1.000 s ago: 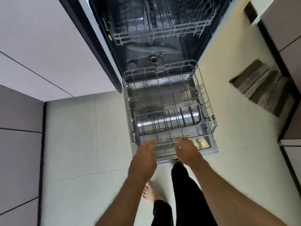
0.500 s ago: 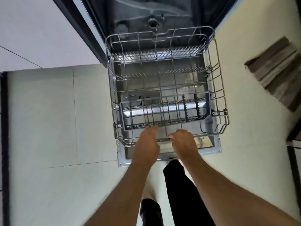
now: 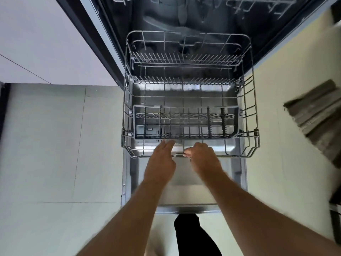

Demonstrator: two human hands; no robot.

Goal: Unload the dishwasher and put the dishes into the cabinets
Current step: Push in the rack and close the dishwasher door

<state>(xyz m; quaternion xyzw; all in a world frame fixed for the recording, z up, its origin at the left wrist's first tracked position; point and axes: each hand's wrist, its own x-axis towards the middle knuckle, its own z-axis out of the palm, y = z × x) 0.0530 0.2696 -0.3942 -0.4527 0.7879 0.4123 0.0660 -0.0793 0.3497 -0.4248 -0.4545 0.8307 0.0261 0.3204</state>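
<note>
- Looking straight down at the dishwasher's lower rack [image 3: 190, 100], a grey wire one, sitting half over the open door [image 3: 186, 183] and half inside the tub [image 3: 184, 21].
- No dishes visible in the rack, just a grey cutlery basket [image 3: 185, 122] along its near side, and that looks empty too.
- Right hand [image 3: 203, 157] is curled round the front rail of the rack, fingers wrapped on the wire near the middle.
- Left hand [image 3: 160, 161] is right beside it, fingers straight and pressed together, tips reaching over the same front rail. Can't really tell if it's pressing down or just touching, it's a bit blurry.
- A bit of the upper rack [image 3: 258, 2] pokes in at the top edge.
- Pale floor tiles [image 3: 60, 145] on both sides, and a striped brownish mat [image 3: 317, 115] off to the right.
- Black trouser leg [image 3: 191, 237] at the bottom.
</note>
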